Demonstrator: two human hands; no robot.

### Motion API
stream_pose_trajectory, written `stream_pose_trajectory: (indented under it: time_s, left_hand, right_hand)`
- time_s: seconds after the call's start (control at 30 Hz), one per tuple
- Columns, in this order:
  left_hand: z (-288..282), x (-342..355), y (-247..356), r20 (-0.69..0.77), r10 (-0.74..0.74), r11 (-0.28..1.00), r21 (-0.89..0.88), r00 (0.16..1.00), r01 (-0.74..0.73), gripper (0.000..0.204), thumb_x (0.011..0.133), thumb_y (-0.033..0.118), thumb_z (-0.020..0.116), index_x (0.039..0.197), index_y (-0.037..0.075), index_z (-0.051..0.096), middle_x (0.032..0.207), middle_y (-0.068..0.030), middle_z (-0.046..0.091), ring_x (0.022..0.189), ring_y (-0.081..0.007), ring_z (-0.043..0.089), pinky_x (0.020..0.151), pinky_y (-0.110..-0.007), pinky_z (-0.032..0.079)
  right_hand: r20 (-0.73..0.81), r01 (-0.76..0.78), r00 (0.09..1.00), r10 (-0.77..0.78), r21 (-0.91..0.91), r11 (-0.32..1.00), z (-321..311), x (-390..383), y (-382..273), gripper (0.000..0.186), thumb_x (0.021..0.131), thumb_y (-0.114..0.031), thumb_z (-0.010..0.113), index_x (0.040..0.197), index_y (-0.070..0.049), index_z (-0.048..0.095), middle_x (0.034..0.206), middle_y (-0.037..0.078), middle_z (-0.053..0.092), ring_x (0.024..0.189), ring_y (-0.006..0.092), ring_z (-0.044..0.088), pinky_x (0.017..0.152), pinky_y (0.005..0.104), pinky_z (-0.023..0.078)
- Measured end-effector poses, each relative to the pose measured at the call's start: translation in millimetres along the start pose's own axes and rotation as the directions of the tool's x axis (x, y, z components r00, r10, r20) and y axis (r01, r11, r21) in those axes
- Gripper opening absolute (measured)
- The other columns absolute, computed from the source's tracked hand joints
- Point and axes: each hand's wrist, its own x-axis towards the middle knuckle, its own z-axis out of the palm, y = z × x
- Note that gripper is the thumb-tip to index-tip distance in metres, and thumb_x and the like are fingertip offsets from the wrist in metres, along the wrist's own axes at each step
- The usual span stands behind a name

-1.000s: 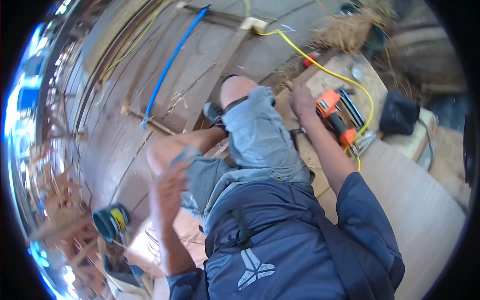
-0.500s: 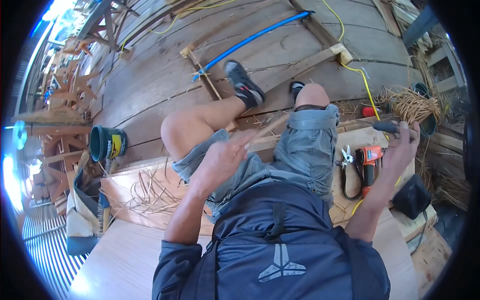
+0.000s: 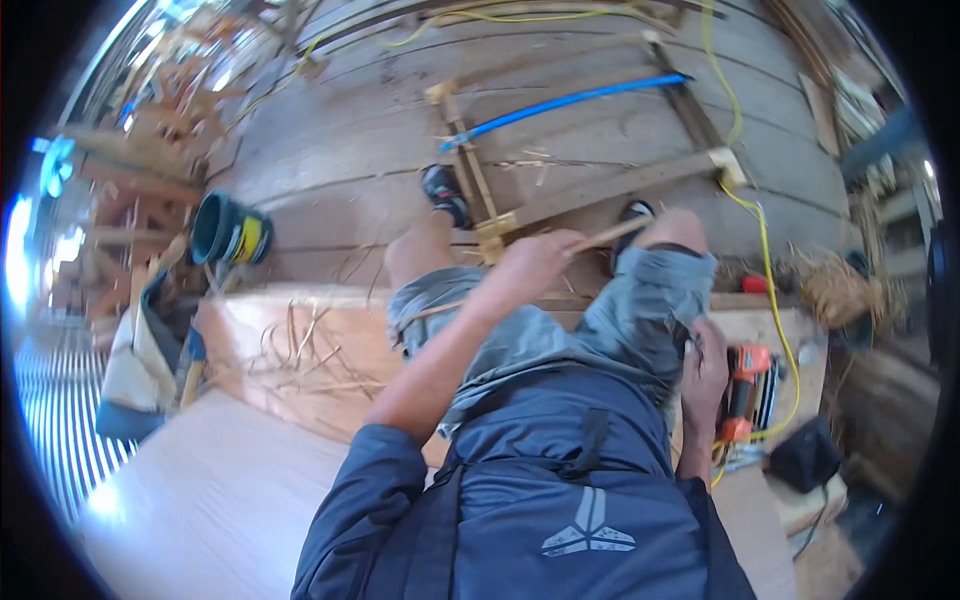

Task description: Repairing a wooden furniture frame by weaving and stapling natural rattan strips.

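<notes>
My left hand (image 3: 540, 262) is closed round a thin light-brown strip (image 3: 612, 232) of cane or wood, held over my lap. One end of the strip points toward my right knee, and a thin length also shows behind the forearm over my left thigh. Low beside my right thigh is my right hand (image 3: 706, 362), blurred, with its fingers curled; whatever it grips is hidden. Just right of that hand, an orange and black nail gun or stapler (image 3: 746, 385) lies on the wooden bench.
Ahead on the plank floor lies a wooden frame (image 3: 610, 192) with a blue tube (image 3: 570, 108) across it. A yellow hose (image 3: 768, 270) runs down the right, near a bundle of strips (image 3: 838, 290). Loose strips (image 3: 310, 350) and a green bucket (image 3: 230, 230) are left.
My right hand has come down and inward from the far right, where it held a dark-handled tool, to beside my thigh. My left hand has moved right and up with the strip. The view has shifted.
</notes>
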Motion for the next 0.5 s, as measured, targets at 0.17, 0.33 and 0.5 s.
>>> stream_pose_trajectory:
  time_s: [0.17,0.33,0.5]
  left_hand:
    - [2,19,24,0.009,-0.434,0.746,-0.558,0.901,0.365,0.022,0.082,0.018,0.049,0.088,0.001,0.061,0.088,-0.0196,0.060,0.085,-0.0378,0.057,0.074,-0.043,0.046]
    - [-37,28,53,-0.155,-0.399,0.716,-0.669,0.904,0.201,0.016,0.084,0.018,0.052,0.088,0.004,0.058,0.083,-0.0171,0.060,0.081,-0.0365,0.057,0.067,-0.043,0.046]
    - [-64,36,60,0.081,-0.354,0.689,-0.651,0.932,0.318,0.018,0.086,0.018,0.051,0.097,0.005,0.053,0.089,-0.0178,0.058,0.082,-0.0364,0.057,0.069,-0.042,0.047]
  right_hand:
    - [-0.053,-0.098,0.994,0.099,0.023,0.995,37,-4,-2,0.042,0.080,-0.005,0.055,0.121,0.001,0.046,0.117,0.018,0.049,0.108,0.0315,0.050,0.094,0.0361,0.038]
    - [-0.095,-0.270,0.948,0.303,0.262,0.927,15,18,8,0.031,0.088,-0.007,0.045,0.118,0.002,0.048,0.105,0.013,0.056,0.098,0.0250,0.053,0.088,0.0328,0.040]
    - [0.263,-0.448,0.820,0.509,0.847,0.285,2,61,-25,0.028,0.091,-0.028,0.045,0.110,-0.007,0.047,0.075,0.001,0.051,0.057,0.0118,0.048,0.045,0.0256,0.040]
